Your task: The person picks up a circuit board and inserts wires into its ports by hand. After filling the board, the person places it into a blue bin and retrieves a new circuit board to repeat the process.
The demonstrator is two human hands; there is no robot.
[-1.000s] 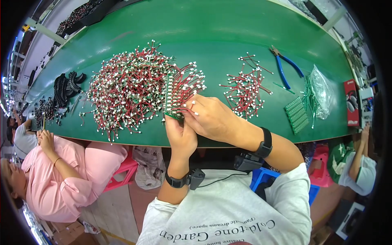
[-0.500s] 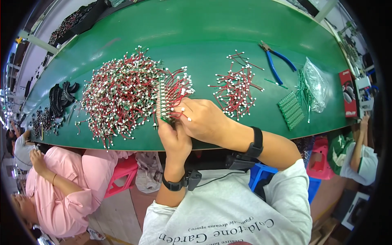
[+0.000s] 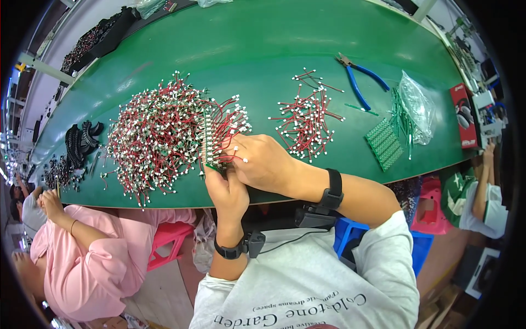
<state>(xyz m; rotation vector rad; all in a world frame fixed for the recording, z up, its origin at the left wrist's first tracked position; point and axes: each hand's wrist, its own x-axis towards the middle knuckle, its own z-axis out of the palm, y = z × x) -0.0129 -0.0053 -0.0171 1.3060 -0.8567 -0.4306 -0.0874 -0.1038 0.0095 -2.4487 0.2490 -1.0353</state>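
Observation:
My left hand (image 3: 227,192) grips the near end of a narrow circuit board strip (image 3: 208,137), held upright at the right side of a large pile of connector wires (image 3: 153,137). White connectors line the strip, and red and dark wires with white plugs fan out from it to the right. Against those wires my right hand (image 3: 268,164) is closed in a pinch, touching the strip's lower end. A connector wire (image 3: 240,158) with a white plug sticks out beside its fingers. The fingertips themselves are mostly hidden.
Right of my hands lies a smaller heap of connector wires (image 3: 309,120). Beyond it are blue-handled cutters (image 3: 356,82), a green board panel (image 3: 385,145), a clear plastic bag (image 3: 416,109) and a red box (image 3: 464,118). A person in pink (image 3: 93,257) sits at left.
The whole view has shifted slightly, so the table things sit a little further left. Both hands keep their hold at the strip, with little visible change in their pose.

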